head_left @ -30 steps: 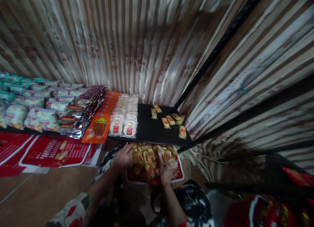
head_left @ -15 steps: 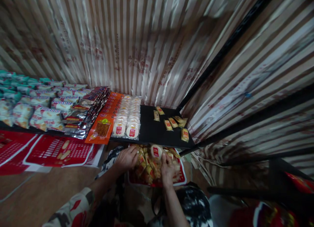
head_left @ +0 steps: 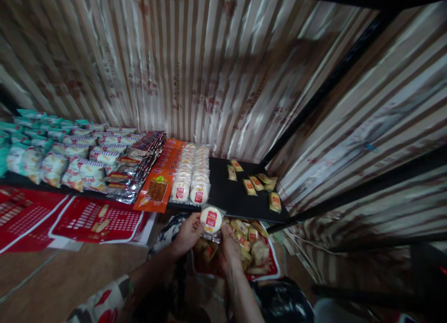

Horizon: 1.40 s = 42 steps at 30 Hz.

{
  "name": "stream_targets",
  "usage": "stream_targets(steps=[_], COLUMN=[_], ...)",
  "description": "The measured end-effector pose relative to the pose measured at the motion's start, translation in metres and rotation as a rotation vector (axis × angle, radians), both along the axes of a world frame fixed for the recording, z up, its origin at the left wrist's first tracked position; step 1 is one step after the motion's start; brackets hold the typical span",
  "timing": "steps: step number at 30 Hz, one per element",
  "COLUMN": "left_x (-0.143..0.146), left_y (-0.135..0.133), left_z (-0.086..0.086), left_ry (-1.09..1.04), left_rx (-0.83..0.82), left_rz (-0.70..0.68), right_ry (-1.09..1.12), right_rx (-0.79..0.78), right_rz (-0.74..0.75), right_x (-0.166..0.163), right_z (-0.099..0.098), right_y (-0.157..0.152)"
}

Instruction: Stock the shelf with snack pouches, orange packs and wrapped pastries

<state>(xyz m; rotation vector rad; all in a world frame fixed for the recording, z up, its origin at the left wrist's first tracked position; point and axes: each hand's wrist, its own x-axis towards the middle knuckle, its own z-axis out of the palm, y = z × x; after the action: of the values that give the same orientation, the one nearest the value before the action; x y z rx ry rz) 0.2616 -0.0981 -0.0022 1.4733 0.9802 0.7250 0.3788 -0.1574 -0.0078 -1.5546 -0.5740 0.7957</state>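
Observation:
A round white rice cracker in a clear wrapper (head_left: 211, 219) with a red label is held up between my two hands, just in front of the shelf edge. My left hand (head_left: 189, 231) pinches its left side, and my right hand (head_left: 229, 249) grips its right edge. Beneath them stands a red basket (head_left: 277, 262) with a white rim, full of gold-wrapped and clear-wrapped snacks. On the black shelf (head_left: 223, 185), two rows of similar wrapped rice crackers (head_left: 199, 195) stand packed side by side, right behind the held one.
Several small gold packets (head_left: 249, 187) lie scattered at the shelf's right end. Orange snack bags (head_left: 155, 188), dark foil packs (head_left: 125, 178), and white and teal bags (head_left: 82, 174) line the left. A red basket (head_left: 94, 220) sits below. Black metal bars (head_left: 321, 85) slant at right.
The wrapped rice cracker has come up out of the basket, toward the shelf edge. My left hand has moved from the basket's left side onto the wrapper. The view has shifted slightly.

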Motion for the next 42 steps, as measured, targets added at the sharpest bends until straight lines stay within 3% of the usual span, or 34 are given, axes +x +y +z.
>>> stream_targets(steps=[4,7,10,13,16,21,25,29,35,38,42], left_x=[-0.016,-0.033,-0.048,-0.059,-0.066,-0.076,-0.084,-0.090,-0.091,-0.086,-0.078], left_y=[0.011,0.024,0.033,0.037,0.041,0.054,0.061,0.063,0.069,0.073,0.078], left_z=[0.016,0.037,0.058,0.076,0.090,0.098,0.089,0.065,0.023,0.008,-0.008], left_ry=[0.085,0.242,0.430,0.567,0.603,0.550,0.504,0.476,0.512,0.514,0.536], left_rx=[0.068,0.286,0.558,0.782,0.934,0.966,0.904,0.774,0.600,0.625,0.713], left_rz=[0.002,-0.077,-0.244,-0.415,-0.499,-0.432,-0.156,0.076,0.054,0.066,0.121], right_ry=[-0.137,-0.439,-0.747,-0.920,-0.945,-0.753,-0.415,-0.205,-0.209,-0.254,-0.540], right_rx=[-0.009,-0.003,0.070,0.116,0.104,0.015,-0.026,-0.012,-0.024,-0.045,-0.170], right_rz=[-0.105,-0.113,-0.018,0.165,0.294,0.240,0.208,0.115,0.111,0.120,0.108], right_x=[0.004,0.004,-0.002,-0.013,-0.026,-0.043,-0.053,-0.061,-0.075,-0.080,-0.081], right_z=[-0.003,0.009,0.029,0.046,0.053,0.052,0.043,0.030,0.022,0.020,0.019], right_y=[0.001,0.000,0.000,0.001,0.006,0.021,0.044,0.068,0.091,0.097,0.100])
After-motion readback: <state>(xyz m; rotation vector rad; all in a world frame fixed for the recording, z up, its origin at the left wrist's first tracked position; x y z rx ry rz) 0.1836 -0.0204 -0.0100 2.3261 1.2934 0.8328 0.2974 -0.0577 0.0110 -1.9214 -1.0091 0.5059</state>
